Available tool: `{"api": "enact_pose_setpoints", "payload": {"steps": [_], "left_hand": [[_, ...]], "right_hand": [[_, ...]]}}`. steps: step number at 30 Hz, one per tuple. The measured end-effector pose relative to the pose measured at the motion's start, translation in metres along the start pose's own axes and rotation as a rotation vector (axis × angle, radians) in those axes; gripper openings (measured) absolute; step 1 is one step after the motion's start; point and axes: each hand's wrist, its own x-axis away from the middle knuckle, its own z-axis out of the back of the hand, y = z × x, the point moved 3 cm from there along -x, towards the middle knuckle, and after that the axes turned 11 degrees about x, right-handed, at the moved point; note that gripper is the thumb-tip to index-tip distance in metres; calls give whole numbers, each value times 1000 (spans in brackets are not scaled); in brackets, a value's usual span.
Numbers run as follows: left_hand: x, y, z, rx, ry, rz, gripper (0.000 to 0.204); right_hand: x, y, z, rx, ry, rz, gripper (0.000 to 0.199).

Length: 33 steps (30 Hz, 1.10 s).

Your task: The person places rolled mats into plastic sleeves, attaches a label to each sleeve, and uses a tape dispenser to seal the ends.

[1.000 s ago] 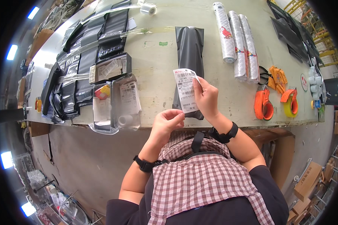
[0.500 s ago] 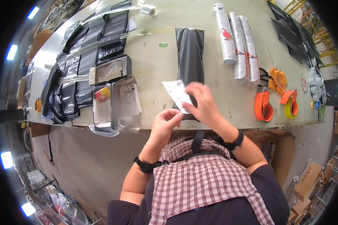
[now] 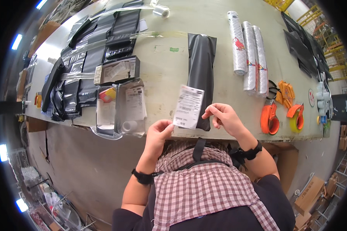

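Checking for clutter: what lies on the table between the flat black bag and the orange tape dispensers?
In the head view, three silvery rolls lie side by side between the black bag and the orange tape dispensers, with bare tabletop around them.

Label transferred from right hand to left hand

The white printed label [image 3: 188, 106], pinched one second ago in the right hand [image 3: 224, 118] and raised above the black bag [image 3: 201, 73], was covered by that hand half a second ago. It is now held at its lower left corner by the fingertips of the left hand [image 3: 158, 133]. The right hand has released it and sits just beside its right edge, fingers curled, apart from the paper. The label has tilted and shows motion blur. It now overlaps the lower end of the black bag at the table [image 3: 219, 88] edge.
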Motion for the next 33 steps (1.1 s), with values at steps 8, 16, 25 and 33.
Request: {"api": "enact_pose_setpoints", "payload": {"steps": [8, 16, 25, 33], "left_hand": [[12, 11, -17, 52, -46, 10, 10], [18, 19, -18, -8, -70, -72, 8], [14, 14, -17, -181, -12, -129, 10], [117, -50, 194, -143, 293, 403, 13]], "right_hand": [[-1, -22, -71, 790, -112, 594, 23], [-7, 2, -72, 355, -137, 298, 20], [-7, 9, -66, 415, -68, 241, 25], [9, -31, 78, 50, 283, 36, 23]]}}
